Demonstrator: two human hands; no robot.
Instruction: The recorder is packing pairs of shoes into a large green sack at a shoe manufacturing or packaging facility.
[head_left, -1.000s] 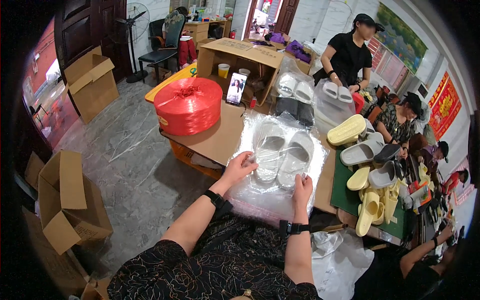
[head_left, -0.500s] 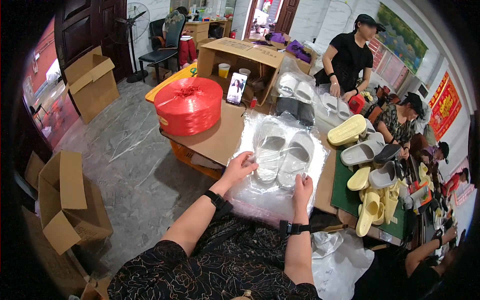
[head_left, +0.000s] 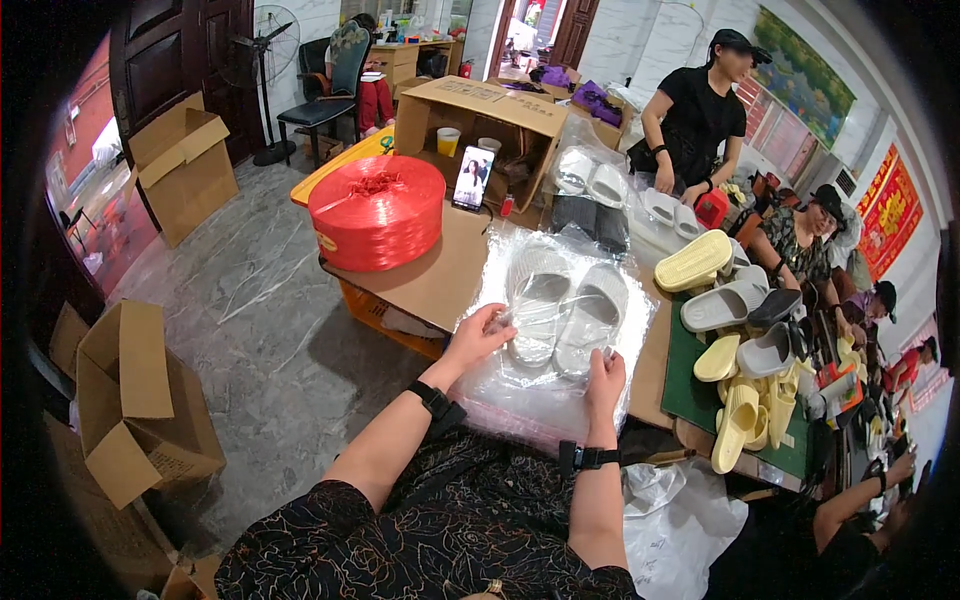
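At the table's near edge, light-grey slide sandals lie in a clear plastic bag, heels toward six o'clock, the right one's long axis tipping toward one. They sit at two o'clock from the left hand, eleven from the right hand; both, just beside them, pinch the bag.

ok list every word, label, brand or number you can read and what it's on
Red wall banner: large yellow characters, not copied here
Tabletop cardboard box: printing, too small to read
Lower-left carton: printing, blurred
White plastic bag: handwriting, too small to read
Red twine roll: yellow label, unreadable
Nearest clear bag: no legible text
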